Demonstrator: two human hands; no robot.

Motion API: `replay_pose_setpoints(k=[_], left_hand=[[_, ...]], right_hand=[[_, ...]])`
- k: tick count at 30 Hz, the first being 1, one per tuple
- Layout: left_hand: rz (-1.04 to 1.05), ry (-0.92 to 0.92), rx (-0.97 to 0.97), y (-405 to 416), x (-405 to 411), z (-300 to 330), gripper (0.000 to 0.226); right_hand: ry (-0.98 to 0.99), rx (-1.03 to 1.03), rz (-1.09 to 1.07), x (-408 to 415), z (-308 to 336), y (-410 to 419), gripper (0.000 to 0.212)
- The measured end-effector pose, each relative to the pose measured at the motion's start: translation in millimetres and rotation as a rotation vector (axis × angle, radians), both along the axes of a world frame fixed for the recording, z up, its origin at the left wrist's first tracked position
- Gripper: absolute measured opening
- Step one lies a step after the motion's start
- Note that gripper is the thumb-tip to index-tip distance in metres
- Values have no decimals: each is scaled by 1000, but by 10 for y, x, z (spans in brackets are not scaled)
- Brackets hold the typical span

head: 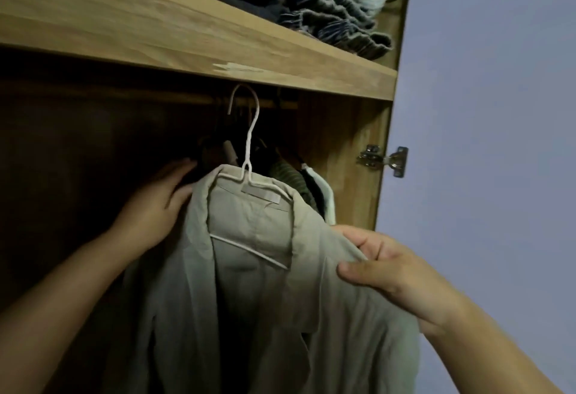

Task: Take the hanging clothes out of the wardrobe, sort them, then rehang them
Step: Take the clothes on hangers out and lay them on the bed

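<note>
Rehanging step, likely: right hand (386, 272) pinched the shirt (249, 300) shoulder, left hand (156, 203) lay flat, fingers straight, against its collar; the hanger (249, 131) hook next needed seating squarely on the rail.

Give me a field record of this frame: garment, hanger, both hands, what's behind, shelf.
garment: beige collared shirt, on hanger
hanger: white wire hanger, hook near the rail; on or off, cannot tell
left hand: flat against shirt's left shoulder
right hand: pinches shirt's right shoulder
behind: more hung clothes
shelf: wooden shelf with folded clothes

I am seeing dim, soft light falling from the right; the wardrobe (78, 175) interior is sinking into grainy shadow.
</note>
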State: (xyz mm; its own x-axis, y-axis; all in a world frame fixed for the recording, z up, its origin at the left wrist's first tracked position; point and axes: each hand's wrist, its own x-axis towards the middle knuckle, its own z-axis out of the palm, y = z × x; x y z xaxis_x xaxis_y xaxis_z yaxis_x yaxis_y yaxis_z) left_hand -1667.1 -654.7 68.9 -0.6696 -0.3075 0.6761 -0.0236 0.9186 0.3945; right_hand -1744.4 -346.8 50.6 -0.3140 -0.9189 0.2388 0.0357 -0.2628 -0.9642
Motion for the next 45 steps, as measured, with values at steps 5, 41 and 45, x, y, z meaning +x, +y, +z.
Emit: replay_pose_setpoints(k=[5,41,45], left_hand=[[-102,-14,-68,608,62,-125,24],[-1504,39,-4,7379,-1016,-1084,50],[-1736,41,-8,8051,-776,-1056,45]], right_hand=[[66,89,-135,11,-32,865,38],[749,1319,-2337,2544,-748,5900,50],[588,1483,-2524,3048,-811,5908,48]])
